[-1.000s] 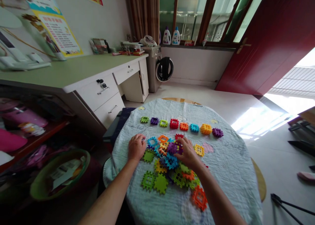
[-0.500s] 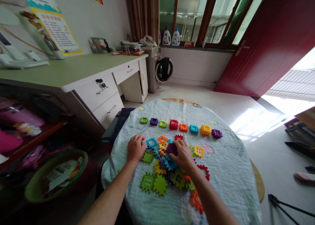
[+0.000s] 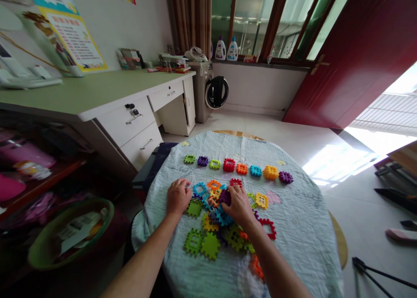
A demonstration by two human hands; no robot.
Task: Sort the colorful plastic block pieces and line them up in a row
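A heap of coloured plastic waffle blocks lies on a round table under a pale quilted cloth. My right hand rests on the heap with its fingers curled round a purple block. My left hand lies at the heap's left edge, fingers curled, beside a green block and a blue one; whether it holds anything is hidden. Farther back, a straight row of blocks runs from green on the left to purple on the right.
A white desk with drawers stands to the left. A green basin sits on the floor at lower left. A small washing machine stands by the far wall. A red door is open at right. A dark stool stands beside the table.
My right hand has slid a little left on the heap and closed more over the purple block, uncovering a red block at its right. My left hand has barely moved.
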